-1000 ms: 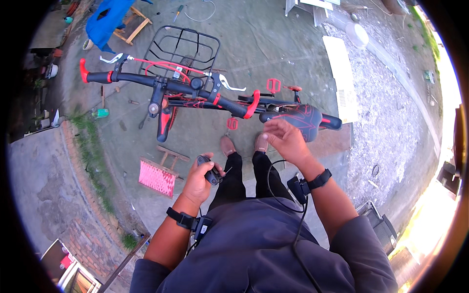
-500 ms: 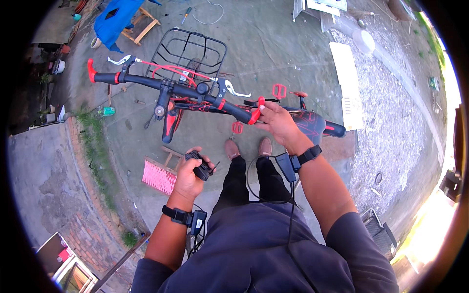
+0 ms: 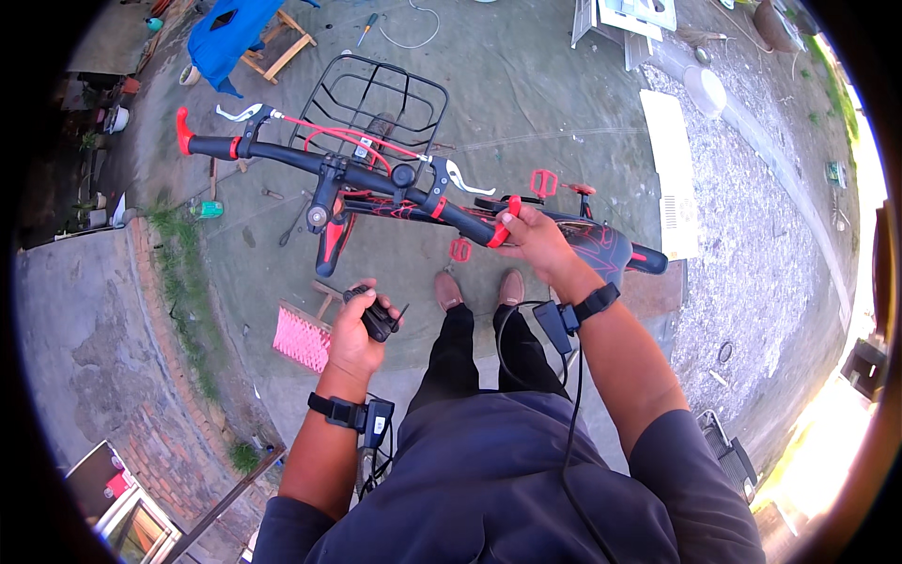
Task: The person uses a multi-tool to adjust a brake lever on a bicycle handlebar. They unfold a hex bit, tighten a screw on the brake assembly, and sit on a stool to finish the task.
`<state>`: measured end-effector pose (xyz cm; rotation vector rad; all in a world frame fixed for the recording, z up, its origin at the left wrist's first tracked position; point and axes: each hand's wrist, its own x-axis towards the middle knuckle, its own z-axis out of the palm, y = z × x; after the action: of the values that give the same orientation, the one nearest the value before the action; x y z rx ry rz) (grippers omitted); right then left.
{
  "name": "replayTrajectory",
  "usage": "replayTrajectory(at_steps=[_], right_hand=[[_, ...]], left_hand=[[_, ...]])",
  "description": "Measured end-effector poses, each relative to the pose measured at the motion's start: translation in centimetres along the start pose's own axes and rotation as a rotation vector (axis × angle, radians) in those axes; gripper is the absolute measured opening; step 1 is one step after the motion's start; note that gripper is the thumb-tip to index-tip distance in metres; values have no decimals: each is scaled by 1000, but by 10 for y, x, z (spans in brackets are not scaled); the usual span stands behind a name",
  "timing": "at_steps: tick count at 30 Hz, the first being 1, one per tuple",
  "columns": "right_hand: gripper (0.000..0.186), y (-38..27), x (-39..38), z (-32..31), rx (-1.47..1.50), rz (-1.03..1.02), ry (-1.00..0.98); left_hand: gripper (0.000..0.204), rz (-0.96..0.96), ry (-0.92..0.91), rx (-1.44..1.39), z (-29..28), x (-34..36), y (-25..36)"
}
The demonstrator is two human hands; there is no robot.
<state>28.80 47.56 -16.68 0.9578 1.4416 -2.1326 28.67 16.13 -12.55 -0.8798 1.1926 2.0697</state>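
Observation:
A black and red bicycle [image 3: 601, 246] stands crosswise before me, its handlebar [image 3: 282, 153] running from upper left down toward my right. My right hand [image 3: 542, 249] is closed round the red bar end [image 3: 507, 222] at the near right of the handlebar. In my left hand [image 3: 353, 331] I grip a black folding multi-tool [image 3: 378, 322], with a thin key sticking out of it, held apart from the bicycle. White brake levers [image 3: 455, 177] with red cables and a black wire basket [image 3: 413, 94] sit at the bicycle's front.
Below the handlebar stands a small stool with a pink woven seat [image 3: 301, 338]. A screwdriver [image 3: 367, 28] and a green-headed tool [image 3: 208, 210] lie on the green ground sheet [image 3: 526, 94]. A blue cloth [image 3: 221, 42] hangs by a wooden stool; a white panel [image 3: 667, 179] lies at right.
The handlebar and bicycle appear slightly lower and to the right in view. My left hand with the multi-tool has shifted a little left. My right hand keeps its hold on the bar end.

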Motion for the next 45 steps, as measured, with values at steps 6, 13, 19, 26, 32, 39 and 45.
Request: replayTrajectory(at_steps=[6,13,19,26,32,39,45], right_hand=[[25,6,4,5,-17,-33,51],[19,13,7,7,26,-63,107],[20,18,9,7,6,-81,133],[22,16,8,10,-9,-79,146],[22,29,13,1,-35,-154,123],[24,29,9,0,15,-206,74],[23,20,4,-6,-37,-137,-31]], left_hand=[[24,4,14,11,1,4,6],[24,4,34,9,2,7,8],[26,10,30,-43,2,5,9],[26,15,28,-48,-4,4,8],[24,18,34,-38,-9,3,7],[23,45,88,-41,-12,-1,17],[22,68,98,-46,-18,2,26]])
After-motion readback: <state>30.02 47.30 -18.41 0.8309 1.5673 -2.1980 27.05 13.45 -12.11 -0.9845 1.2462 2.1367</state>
